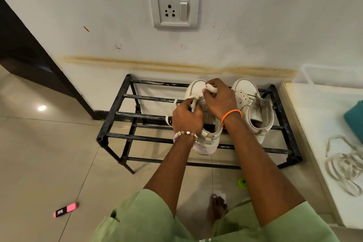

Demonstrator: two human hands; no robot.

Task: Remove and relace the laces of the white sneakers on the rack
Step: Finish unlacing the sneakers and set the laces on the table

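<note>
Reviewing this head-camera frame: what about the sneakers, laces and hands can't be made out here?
- Left sneaker, head view: its eyelets and lacing progress are hidden behind both hands.
- Left hand fingers: curled under the palm, so what they pinch is hidden.
- Right hand: holds a lace end; where the lace runs is covered.
- Loose lace: cut off by the right edge.

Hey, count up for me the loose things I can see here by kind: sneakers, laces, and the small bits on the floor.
White sneakers on the rack: 2
Pulled-out lace pile: 1
Pink eraser: 1
Green round thing: 1
Total: 5
</note>
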